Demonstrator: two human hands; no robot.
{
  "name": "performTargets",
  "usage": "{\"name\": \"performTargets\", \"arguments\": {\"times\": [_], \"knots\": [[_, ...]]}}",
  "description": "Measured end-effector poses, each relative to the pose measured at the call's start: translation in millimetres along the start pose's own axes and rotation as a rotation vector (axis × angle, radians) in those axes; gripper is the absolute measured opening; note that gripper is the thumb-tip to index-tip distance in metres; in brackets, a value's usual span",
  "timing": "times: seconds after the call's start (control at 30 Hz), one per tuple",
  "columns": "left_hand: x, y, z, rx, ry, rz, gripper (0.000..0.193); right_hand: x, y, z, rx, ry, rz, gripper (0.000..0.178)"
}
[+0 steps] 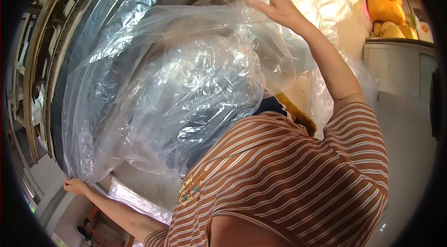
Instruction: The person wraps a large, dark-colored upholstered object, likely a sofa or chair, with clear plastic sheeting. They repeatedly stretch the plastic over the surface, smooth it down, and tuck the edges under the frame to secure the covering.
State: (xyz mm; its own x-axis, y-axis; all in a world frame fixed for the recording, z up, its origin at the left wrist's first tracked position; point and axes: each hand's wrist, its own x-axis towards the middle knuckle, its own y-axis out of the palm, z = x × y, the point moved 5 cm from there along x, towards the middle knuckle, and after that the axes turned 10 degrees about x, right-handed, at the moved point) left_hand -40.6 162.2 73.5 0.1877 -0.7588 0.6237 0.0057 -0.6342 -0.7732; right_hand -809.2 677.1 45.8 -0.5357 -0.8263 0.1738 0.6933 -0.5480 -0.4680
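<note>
A: Clear plastic sheeting point(186, 70), one: location?
B: In front of the striped shirt point(279, 172).
A: Hands?
B: Left hand point(75, 186), left of shirt: closed on sheeting's edge. Right hand point(275, 7), beyond shirt: pinching far edge.
A: Also?
B: Yellow packages point(385, 10), shirt's far right.

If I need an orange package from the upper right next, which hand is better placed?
Probably the right hand: it is nearer the orange packages, though whether it grips the clear plastic is unclear. The left hand is far off at lower left, pinching the plastic.
</note>
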Motion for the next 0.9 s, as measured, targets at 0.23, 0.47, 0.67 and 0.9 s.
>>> {"name": "performTargets", "arguments": {"times": [0.23, 0.47, 0.67, 0.9], "knots": [[4, 7, 8, 0.015, -0.033, 0.017, 0.031, -47, 27, 37, -0.349, -0.307, -0.016, 0.022], [1, 7, -5, 0.032, -0.007, 0.069, 0.029, -88, 42, -39, -0.185, -0.074, 0.239, 0.019], [4, 9, 4, 0.030, -0.014, 0.037, 0.032, -92, 28, -15, -0.037, 0.050, 0.149, 0.015], [-7, 11, -8, 0.015, -0.070, 0.069, 0.036, -103, 36, -42, -0.198, -0.035, 0.228, 0.019]]}}
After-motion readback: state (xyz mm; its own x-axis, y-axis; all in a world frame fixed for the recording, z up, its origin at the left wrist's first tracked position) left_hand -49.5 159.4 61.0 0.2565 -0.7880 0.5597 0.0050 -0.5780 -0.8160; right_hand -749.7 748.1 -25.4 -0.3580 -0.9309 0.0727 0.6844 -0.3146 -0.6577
